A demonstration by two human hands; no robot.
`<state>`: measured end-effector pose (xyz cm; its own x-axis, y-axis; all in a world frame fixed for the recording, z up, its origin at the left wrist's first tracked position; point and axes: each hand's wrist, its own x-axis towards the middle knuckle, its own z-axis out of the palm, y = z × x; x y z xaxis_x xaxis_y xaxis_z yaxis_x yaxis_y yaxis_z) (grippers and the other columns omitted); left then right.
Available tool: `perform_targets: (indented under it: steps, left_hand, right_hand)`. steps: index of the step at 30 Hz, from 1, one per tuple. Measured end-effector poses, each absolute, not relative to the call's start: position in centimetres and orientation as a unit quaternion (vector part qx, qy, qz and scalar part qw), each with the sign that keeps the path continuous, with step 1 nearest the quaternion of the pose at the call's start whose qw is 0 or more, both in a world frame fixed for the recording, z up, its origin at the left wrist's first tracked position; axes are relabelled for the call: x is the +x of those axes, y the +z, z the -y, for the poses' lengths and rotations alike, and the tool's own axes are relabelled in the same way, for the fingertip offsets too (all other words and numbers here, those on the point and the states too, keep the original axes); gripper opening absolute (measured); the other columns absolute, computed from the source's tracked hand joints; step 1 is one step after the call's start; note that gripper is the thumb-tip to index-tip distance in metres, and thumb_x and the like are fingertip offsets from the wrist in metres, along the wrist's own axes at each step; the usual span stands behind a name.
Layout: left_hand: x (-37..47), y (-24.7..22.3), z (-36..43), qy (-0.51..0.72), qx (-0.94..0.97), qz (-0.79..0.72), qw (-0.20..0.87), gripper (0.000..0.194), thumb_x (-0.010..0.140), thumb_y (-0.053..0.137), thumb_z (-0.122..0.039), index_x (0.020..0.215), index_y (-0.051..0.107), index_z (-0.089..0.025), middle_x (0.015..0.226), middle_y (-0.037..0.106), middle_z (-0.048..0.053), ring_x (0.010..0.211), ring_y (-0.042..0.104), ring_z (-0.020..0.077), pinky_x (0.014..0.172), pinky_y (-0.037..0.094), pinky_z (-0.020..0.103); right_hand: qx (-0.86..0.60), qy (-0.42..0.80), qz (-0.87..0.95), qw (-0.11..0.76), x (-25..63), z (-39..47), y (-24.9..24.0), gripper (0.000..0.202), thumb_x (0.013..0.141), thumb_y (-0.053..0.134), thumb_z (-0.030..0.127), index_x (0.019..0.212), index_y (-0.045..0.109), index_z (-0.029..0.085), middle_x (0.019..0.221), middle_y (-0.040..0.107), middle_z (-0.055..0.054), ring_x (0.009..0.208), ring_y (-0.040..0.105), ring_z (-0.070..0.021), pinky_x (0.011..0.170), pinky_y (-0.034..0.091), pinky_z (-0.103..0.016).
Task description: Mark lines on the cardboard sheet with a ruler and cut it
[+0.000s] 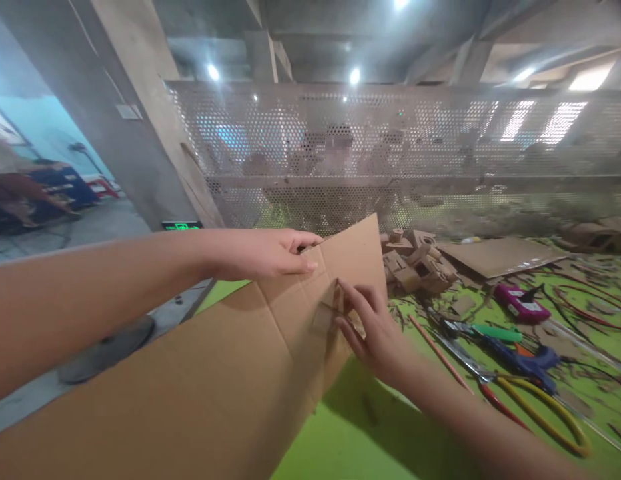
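A large sheet of brown cardboard (210,373) slants across the front left, with crease lines in its upper part and one corner standing up. My left hand (275,255) is closed on its far edge, thumb flat on the upper face and fingers bent over the edge. Against the right side of the sheet, my right hand (367,323) has thumb and fingertips drawn together in a pinch. Beside those fingertips a small greyish patch (324,317) shows on the cardboard. Blur hides what the pinch holds.
On the green table (390,433) lie yellow-and-red-handled scissors (535,407), a blue glue gun (525,360), green-handled pliers (495,332) and a purple box (521,303). Cut cardboard parts (420,263) and a flat cardboard sheet (500,255) sit behind. A perforated metal screen (300,147) borders the table's back.
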<state>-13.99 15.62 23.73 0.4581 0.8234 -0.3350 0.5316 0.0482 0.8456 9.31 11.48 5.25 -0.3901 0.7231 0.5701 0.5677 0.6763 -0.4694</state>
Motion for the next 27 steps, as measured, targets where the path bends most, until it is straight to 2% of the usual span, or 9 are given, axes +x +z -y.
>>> perform_targets:
  steps: [2,4,8,10,12,15,20,24,27]
  left_hand:
    - [-14.3,23.6,-16.3,0.115,0.708,-0.507,0.479,0.061,0.076,0.085,-0.031,0.136,0.07,-0.035,0.115,0.083,0.004,0.097,0.08,0.0269,0.08,0.058,0.03]
    - [-14.6,23.5,-16.7,0.097,0.751,-0.503,0.417,0.059,0.08,0.08,-0.035,0.138,0.068,-0.033,0.124,0.08,0.004,0.104,0.078,0.0271,0.078,0.058,0.026]
    - [-14.7,23.3,-16.9,0.085,0.79,-0.488,0.36,0.056,0.084,0.072,-0.037,0.139,0.067,-0.031,0.129,0.078,0.005,0.115,0.074,0.0285,0.08,0.056,0.025]
    - [-14.7,23.3,-17.0,0.077,0.799,-0.486,0.346,0.055,0.086,0.069,-0.036,0.14,0.066,-0.032,0.13,0.078,0.005,0.116,0.074,0.0282,0.083,0.056,0.026]
    - [-14.8,23.6,-17.1,0.071,0.81,-0.478,0.333,0.055,0.087,0.068,-0.037,0.141,0.066,-0.033,0.13,0.078,0.004,0.116,0.074,0.028,0.086,0.055,0.027]
    - [-14.9,24.4,-17.4,0.057,0.828,-0.461,0.313,0.058,0.087,0.071,-0.036,0.144,0.064,-0.036,0.129,0.078,0.002,0.113,0.074,0.0286,0.088,0.054,0.029]
    - [-14.2,26.6,-17.6,0.06,0.87,-0.455,0.181,0.062,0.088,0.069,-0.028,0.147,0.061,-0.041,0.137,0.074,0.0,0.118,0.07,0.0306,0.098,0.05,0.035]
    - [-13.8,27.4,-17.6,0.031,0.874,-0.482,0.048,0.062,0.094,0.06,-0.029,0.155,0.052,-0.039,0.15,0.066,0.002,0.13,0.064,0.0329,0.104,0.045,0.039]
    - [-14.0,27.1,-17.5,0.017,0.873,-0.487,0.005,0.063,0.096,0.056,-0.029,0.158,0.047,-0.038,0.152,0.063,0.004,0.129,0.064,0.0337,0.103,0.044,0.039]
  right_hand:
    - [-0.4,0.131,0.838,0.348,9.3,-11.3,5.0,0.058,0.103,0.062,0.027,0.154,0.036,0.021,0.126,0.059,-0.015,0.117,0.062,-0.0286,0.103,0.055,-0.049]
    - [-0.418,0.147,0.85,0.284,9.3,-11.1,4.7,0.044,0.099,0.067,0.021,0.139,0.049,0.02,0.123,0.064,-0.014,0.116,0.062,-0.0299,0.099,0.054,-0.048]
    - [-0.42,0.162,0.871,0.196,9.7,-10.6,4.7,0.023,0.094,0.07,0.015,0.116,0.063,0.02,0.114,0.072,-0.011,0.108,0.067,-0.0295,0.091,0.053,-0.043]
    - [-0.401,0.175,0.884,0.163,10.2,-10.4,4.7,0.023,0.092,0.073,0.019,0.114,0.067,0.021,0.113,0.074,-0.009,0.104,0.069,-0.0267,0.089,0.053,-0.038]
    - [-0.381,0.185,0.897,0.123,10.8,-10.4,4.7,0.031,0.087,0.079,0.024,0.116,0.07,0.024,0.116,0.074,-0.007,0.104,0.07,-0.0254,0.09,0.053,-0.035]
    - [-0.377,0.183,0.905,0.073,11.5,-10.6,4.6,0.039,0.082,0.082,0.025,0.12,0.073,0.024,0.119,0.075,-0.008,0.106,0.07,-0.0265,0.093,0.052,-0.035]
    - [-0.398,0.157,0.904,0.026,11.4,-10.8,4.5,0.031,0.087,0.078,0.027,0.116,0.075,0.018,0.115,0.075,-0.012,0.109,0.069,-0.0307,0.095,0.051,-0.04]
    - [-0.401,0.135,0.906,-0.004,10.8,-10.9,4.7,0.035,0.084,0.082,0.03,0.117,0.077,0.018,0.113,0.073,-0.015,0.108,0.067,-0.0337,0.092,0.052,-0.044]
    - [-0.395,0.113,0.911,-0.011,10.6,-10.5,6.2,0.016,0.088,0.077,0.02,0.104,0.08,0.019,0.102,0.072,-0.013,0.1,0.067,-0.0317,0.089,0.053,-0.045]
